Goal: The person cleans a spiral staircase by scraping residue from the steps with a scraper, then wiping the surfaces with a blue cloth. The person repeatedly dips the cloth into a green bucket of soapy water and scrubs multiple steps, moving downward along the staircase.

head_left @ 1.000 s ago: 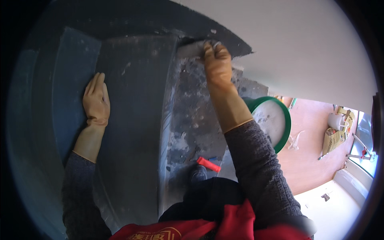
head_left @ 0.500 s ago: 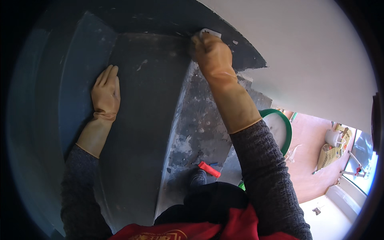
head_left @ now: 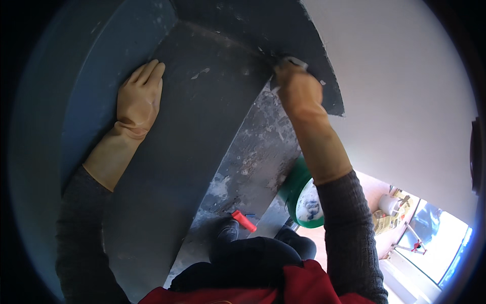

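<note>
I wear tan rubber gloves on both hands. My left hand (head_left: 139, 96) lies flat, fingers together, on a dark blue-grey painted wall (head_left: 197, 131). My right hand (head_left: 298, 91) is raised high and closed around a small scraper or putty knife (head_left: 292, 63), whose pale blade touches the wall near the edge where the dark paint meets the white surface (head_left: 400, 91). White specks and smears mark the dark paint around the blade.
A green bucket (head_left: 296, 195) with white filler inside stands below my right forearm on a spattered grey ledge (head_left: 253, 167). A red-handled tool (head_left: 244, 221) lies near my dark shoes. At lower right are a tiled floor, a white pail (head_left: 389, 204) and a bright window.
The view has tilted upward. My right hand with the scraper has moved up and right along the edge of the dark paint. My left hand stays flat on the wall.
</note>
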`<state>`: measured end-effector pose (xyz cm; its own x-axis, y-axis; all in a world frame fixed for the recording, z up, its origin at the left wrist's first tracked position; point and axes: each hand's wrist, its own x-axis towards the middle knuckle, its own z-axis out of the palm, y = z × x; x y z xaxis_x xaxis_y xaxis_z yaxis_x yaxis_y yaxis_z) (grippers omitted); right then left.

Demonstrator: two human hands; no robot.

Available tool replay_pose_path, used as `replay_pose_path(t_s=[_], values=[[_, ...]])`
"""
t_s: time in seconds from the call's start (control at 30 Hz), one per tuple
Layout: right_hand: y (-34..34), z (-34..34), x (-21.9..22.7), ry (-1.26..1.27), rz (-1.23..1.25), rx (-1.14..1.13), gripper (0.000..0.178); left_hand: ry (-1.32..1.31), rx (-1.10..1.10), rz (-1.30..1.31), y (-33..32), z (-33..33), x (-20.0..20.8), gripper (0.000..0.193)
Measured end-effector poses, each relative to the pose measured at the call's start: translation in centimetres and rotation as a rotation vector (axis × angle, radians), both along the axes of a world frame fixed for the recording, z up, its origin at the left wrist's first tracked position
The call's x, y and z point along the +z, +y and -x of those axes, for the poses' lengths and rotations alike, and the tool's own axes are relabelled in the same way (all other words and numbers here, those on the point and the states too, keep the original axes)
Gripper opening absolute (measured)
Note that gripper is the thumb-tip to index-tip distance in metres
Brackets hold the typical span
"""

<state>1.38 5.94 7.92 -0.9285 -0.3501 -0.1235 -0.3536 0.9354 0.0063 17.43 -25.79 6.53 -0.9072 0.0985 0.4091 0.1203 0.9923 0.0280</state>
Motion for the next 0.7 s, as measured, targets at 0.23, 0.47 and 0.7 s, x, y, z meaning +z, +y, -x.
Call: replay_pose_path(t_s=[0.23,0.47,0.7], values=[[-3.6,0.9,3.0,-0.227,-0.172,-0.115,0.026,-0.018,0.057,0.01,0.2,0.0,-0.3,0.027],[-2.8,0.0,4.7,-0.135,-0.069,-0.016,0.027,0.034,0.048,0.009,-0.1,0.0,-0.9,0.028],[-9.1,1.6,2.0,-0.038,-0.362,0.263,0.021,0.043,0.07,0.094,0.0,-0.1,-0.7,0.031]])
